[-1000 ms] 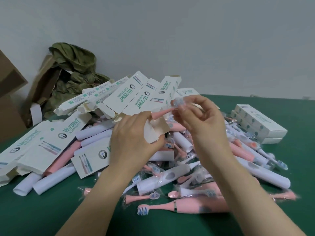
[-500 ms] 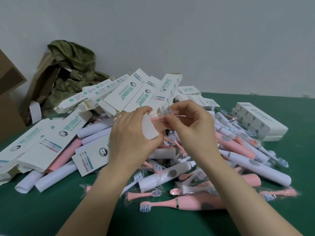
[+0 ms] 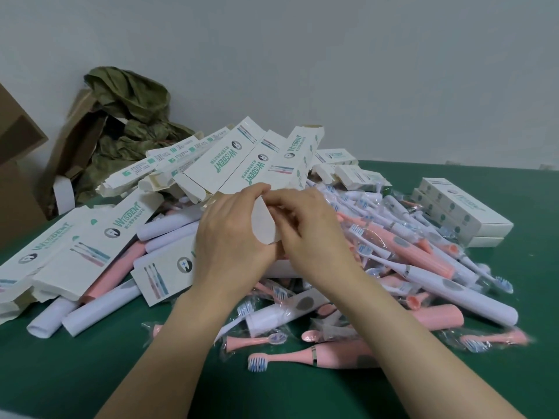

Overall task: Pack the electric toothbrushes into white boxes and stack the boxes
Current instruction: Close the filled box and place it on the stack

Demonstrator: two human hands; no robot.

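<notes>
- The green table (image 3: 60, 373) holds the loose toothbrushes (image 3: 408, 255) from centre to 3 o'clock. Flat empty boxes (image 3: 242, 164) lie at 11 o'clock.
- The stack of packed boxes (image 3: 462, 213) sits at 2 o'clock, unchanged.
- The left hand (image 3: 230, 237) grips the white box (image 3: 264, 225) at centre, fingers curled round it. The right hand (image 3: 308, 231) pinches its open end.
- The pink brush head, raised between the hands a second ago, no longer shows. It is probably inside the box, so closing the flap comes next.
</notes>
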